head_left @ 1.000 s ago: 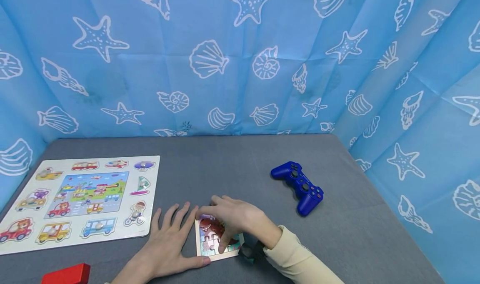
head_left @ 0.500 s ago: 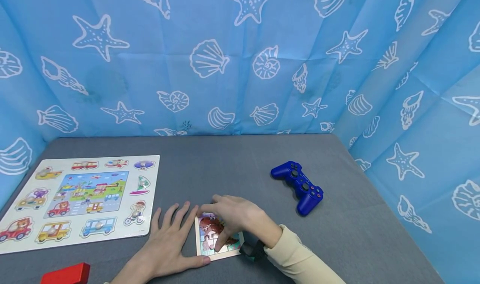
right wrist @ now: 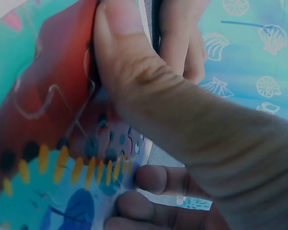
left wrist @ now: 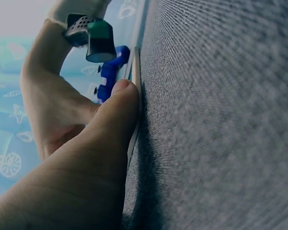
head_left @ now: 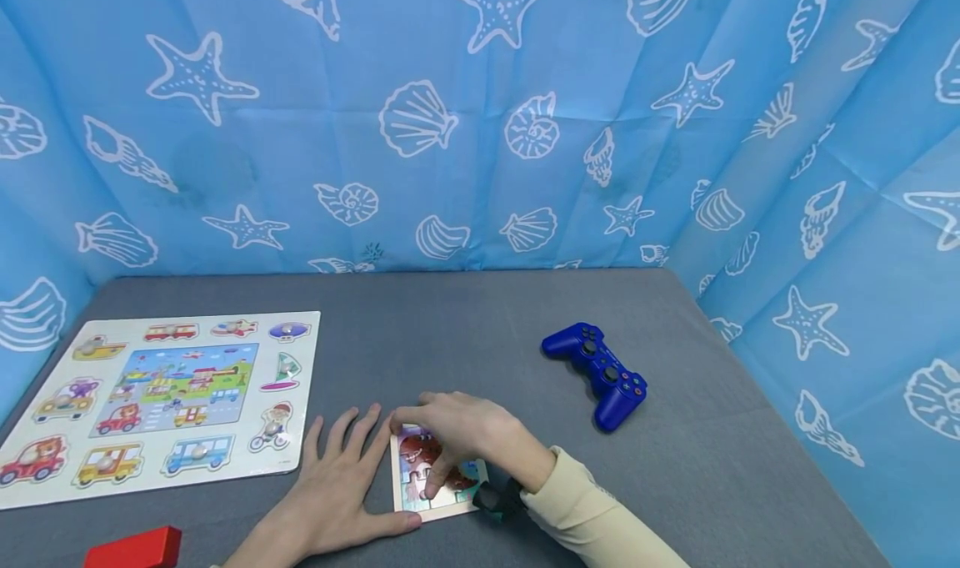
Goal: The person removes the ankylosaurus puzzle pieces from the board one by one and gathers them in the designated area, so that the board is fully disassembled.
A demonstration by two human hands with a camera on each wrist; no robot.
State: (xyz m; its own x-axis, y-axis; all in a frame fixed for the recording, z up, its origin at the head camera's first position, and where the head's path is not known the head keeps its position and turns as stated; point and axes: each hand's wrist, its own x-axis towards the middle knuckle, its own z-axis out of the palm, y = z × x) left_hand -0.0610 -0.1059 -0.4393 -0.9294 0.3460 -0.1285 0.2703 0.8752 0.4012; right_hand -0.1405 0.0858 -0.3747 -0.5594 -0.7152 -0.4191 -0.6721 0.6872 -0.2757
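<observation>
A small wooden jigsaw puzzle (head_left: 441,511) in a pale frame, with a reddish-brown animal picture, lies near the table's front. My left hand (head_left: 330,485) lies flat to its left, fingers spread. The left thumb (left wrist: 122,96) touches the frame's near-left corner. Reaching over the puzzle from the right, my right hand (head_left: 468,426) grips its far edge with bent fingers (right wrist: 151,179). The right thumb (right wrist: 129,52) rests on the puzzle's face by a seam between pieces. The hand hides part of the picture in the head view.
A white knob puzzle board (head_left: 288,459) with vehicle pieces lies at the left. A red block (head_left: 135,549) sits at the front left. A blue game controller (head_left: 596,374) lies on the right of the grey table (head_left: 480,326). A blue shell-patterned curtain (head_left: 480,176) stands behind.
My right thumb has slid a little to the left over the puzzle's lower pieces. My left hand and the puzzle frame have stayed in place.
</observation>
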